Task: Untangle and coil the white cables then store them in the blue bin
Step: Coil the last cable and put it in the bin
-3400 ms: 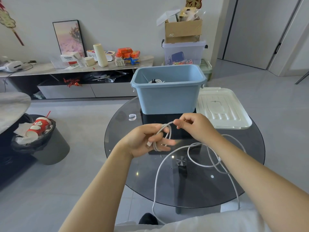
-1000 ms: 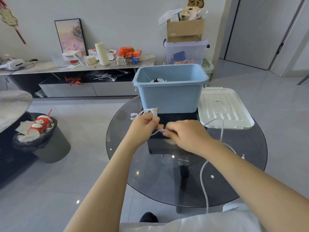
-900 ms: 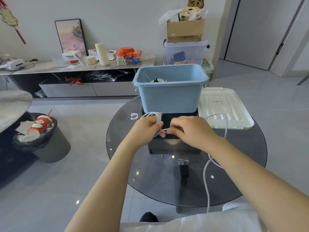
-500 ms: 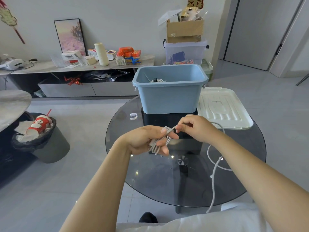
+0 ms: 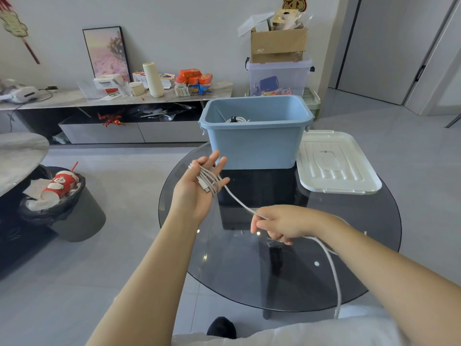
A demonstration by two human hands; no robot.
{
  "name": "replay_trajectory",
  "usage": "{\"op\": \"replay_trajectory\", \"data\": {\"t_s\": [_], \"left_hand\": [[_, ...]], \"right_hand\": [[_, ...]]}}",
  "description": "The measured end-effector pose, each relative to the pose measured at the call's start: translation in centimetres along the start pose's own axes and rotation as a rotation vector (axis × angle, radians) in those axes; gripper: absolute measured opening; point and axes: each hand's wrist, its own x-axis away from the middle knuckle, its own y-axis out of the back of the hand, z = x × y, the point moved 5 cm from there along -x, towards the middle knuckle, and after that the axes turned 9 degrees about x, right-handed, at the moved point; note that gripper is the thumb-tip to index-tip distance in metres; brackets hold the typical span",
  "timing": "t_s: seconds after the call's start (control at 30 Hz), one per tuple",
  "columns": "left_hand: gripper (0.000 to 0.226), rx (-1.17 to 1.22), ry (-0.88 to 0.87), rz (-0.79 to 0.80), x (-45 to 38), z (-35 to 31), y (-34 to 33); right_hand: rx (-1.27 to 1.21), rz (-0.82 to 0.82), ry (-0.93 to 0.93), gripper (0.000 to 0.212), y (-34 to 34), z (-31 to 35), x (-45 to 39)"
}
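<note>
Cable now runs taut from a few loops lying across the left hand, whose fingers are spread and palm up, down to the right hand, which pinches the strand lower and nearer the body. Half a second ago both hands met close together at the loops; now they have drawn apart, so another wrap looks ready to be laid. The loose tail hangs off the table edge. A coiled cable already sits in the bin.

"Panasonic" (faint) on white box
</note>
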Motion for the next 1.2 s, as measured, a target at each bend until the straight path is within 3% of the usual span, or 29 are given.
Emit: {"op": "replay_trajectory", "data": {"t_s": [0.1, 0.17, 0.27, 0.33, 0.43, 0.57, 0.7, 0.87, 0.93, 1.0, 1.1, 1.2], "left_hand": [[0.027, -0.320, -0.081, -0.050, 0.1, 0.4, -0.3], [0.023, -0.592, -0.104, -0.023, 0.4, 1.0, -1.1], [0.021, -1.092, 0.028, 0.112, 1.3, 2.9, -1.8], [0.024, -1.292, 0.180, 0.220, 2.0, 3.7, -1.8], [0.026, -1.132, 0.428, 0.355, 2.8, 4.5, -2.1], [0.028, -0.857, 0.692, 0.438, 3.4, 4.9, -2.2], [0.024, -0.529, 0.762, 0.490, 3.7, 4.4, -2.7], [0.015, -0.132, 0.679, 0.466, 2.9, 4.1, -2.9], [0.012, 0.178, 0.679, 0.450, 2.6, 3.7, -3.3], [0.019, 0.413, 0.502, 0.316, 1.8, 2.5, -3.1], [0.033, 0.465, 0.131, 0.117, 1.1, 0.3, -1.9], [0.034, 0.396, 0.002, 0.052, 0.6, -0.1, -1.4]], "right_hand": [[0.275, -0.102, 0.101, 0.020, 0.4, 2.2, 0.6], [0.318, -0.209, 0.144, 0.020, 1.1, 3.0, 0.9], [0.325, -0.418, 0.164, 0.023, 3.2, 2.9, 1.4], [0.313, -0.553, 0.169, 0.024, 4.7, 2.3, 1.8], [0.264, -0.675, 0.151, 0.034, 6.1, 1.3, 2.4], [0.255, -0.713, 0.158, 0.043, 6.4, 0.9, 2.5], [0.053, -0.686, 0.177, 0.042, 6.4, 0.5, 2.4], [-0.163, -0.571, 0.196, 0.052, 5.5, 0.3, 2.0], [-0.191, -0.562, 0.168, 0.043, 5.4, 0.0, 1.7], [-0.216, -0.549, 0.125, 0.031, 5.3, -0.8, 1.4], [-0.267, -0.466, 0.078, 0.026, 4.4, -1.8, 0.9], [-0.554, -0.305, 0.106, 0.023, 2.8, -0.9, 0.5]]}}
